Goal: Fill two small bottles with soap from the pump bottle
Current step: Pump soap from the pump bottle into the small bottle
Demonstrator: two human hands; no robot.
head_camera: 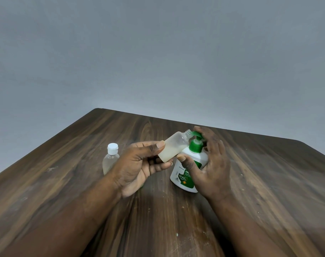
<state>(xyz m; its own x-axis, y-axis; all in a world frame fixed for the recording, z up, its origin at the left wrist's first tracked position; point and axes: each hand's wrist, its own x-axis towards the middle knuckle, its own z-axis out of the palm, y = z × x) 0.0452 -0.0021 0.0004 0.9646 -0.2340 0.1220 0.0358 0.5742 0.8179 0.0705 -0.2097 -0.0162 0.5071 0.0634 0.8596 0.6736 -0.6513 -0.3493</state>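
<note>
My left hand [139,167] holds a small uncapped translucent bottle [173,146] between thumb and fingers, tilted so its threaded mouth meets the green pump nozzle. Pale soap sits in its lower end. A white pump bottle [186,173] with a green pump head and a green label stands on the table. My right hand [211,164] wraps round it, fingers up on the pump head, thumb against the front. A second small bottle [110,158] with a white cap stands upright to the left, partly behind my left hand.
The dark wooden table [269,182] fills the lower view, its far edge running before a plain grey wall. Its rounded far corners show at the back left and at the right.
</note>
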